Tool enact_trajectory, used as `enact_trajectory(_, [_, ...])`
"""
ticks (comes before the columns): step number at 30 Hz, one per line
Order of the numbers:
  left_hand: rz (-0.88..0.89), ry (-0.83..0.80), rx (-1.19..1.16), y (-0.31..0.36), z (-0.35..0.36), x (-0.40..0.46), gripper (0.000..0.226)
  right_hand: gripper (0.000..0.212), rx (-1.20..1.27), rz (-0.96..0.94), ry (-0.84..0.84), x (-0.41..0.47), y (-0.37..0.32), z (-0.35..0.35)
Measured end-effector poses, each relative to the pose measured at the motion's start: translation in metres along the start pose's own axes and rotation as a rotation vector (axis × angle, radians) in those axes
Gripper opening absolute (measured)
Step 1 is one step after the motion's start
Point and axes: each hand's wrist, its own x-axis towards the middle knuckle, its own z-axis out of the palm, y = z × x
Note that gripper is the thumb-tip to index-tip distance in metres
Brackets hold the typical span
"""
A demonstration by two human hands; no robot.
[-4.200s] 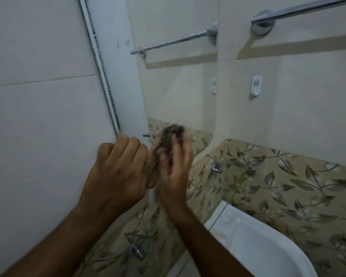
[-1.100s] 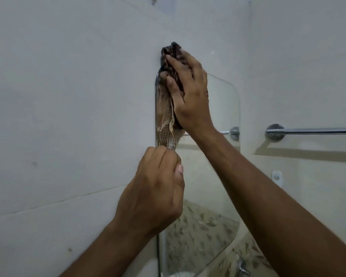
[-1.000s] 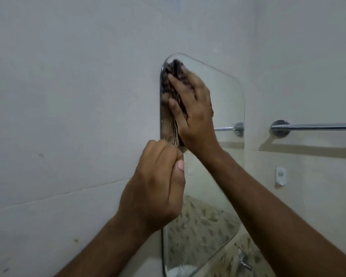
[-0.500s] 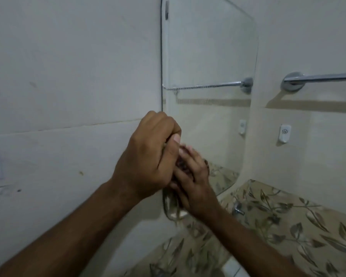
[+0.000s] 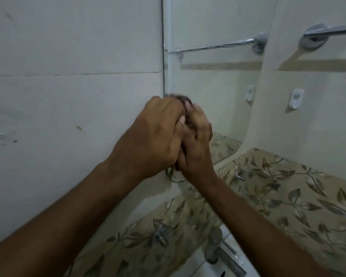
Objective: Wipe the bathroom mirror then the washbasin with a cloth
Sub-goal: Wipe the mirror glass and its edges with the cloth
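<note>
The right hand (image 5: 197,136) presses the dark cloth (image 5: 185,100) low on the mirror (image 5: 218,80), the left hand (image 5: 154,134) seemingly gripping its edge (blurred), so firm overlapping strokes suit.

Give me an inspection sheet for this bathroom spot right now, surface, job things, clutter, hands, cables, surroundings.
Surface: mirror on the wall, its lower left part behind the hands.
Job's things: dark cloth against the mirror's left edge; washbasin below, partly in view.
Clutter: nothing seen.
Grippers: right hand presses the cloth; left hand is curled beside it, what it holds hidden.
Cables: nothing seen.
Surroundings: towel rail, white wall hook, leaf-pattern tiles, tap.
</note>
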Motion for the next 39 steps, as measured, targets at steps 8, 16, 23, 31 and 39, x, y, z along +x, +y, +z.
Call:
enact_trajectory(8, [0.076, -0.209, 0.043, -0.001, 0.016, -0.026, 0.015, 0.062, -0.007, 0.131, -0.176, -0.105, -0.013, 0.003])
enact_trajectory(16, [0.039, -0.231, 0.123, 0.003, 0.016, -0.043, 0.013, 0.045, 0.063, 0.206, 0.024, -0.036, -0.024, 0.009])
enact_trajectory(23, [0.037, -0.296, 0.185, 0.000, 0.015, -0.053, 0.017, 0.052, 0.015, 0.341, -0.108, -0.116, -0.029, 0.007])
enact_trajectory(31, [0.107, -0.216, 0.094, -0.006, 0.011, -0.060, 0.020, 0.046, 0.077, 0.451, 0.023, -0.071, -0.053, 0.016])
enact_trajectory(39, [0.216, -0.408, 0.448, 0.002, 0.020, -0.059, 0.023, 0.045, 0.161, 0.843, 0.224, -0.097, -0.055, 0.034])
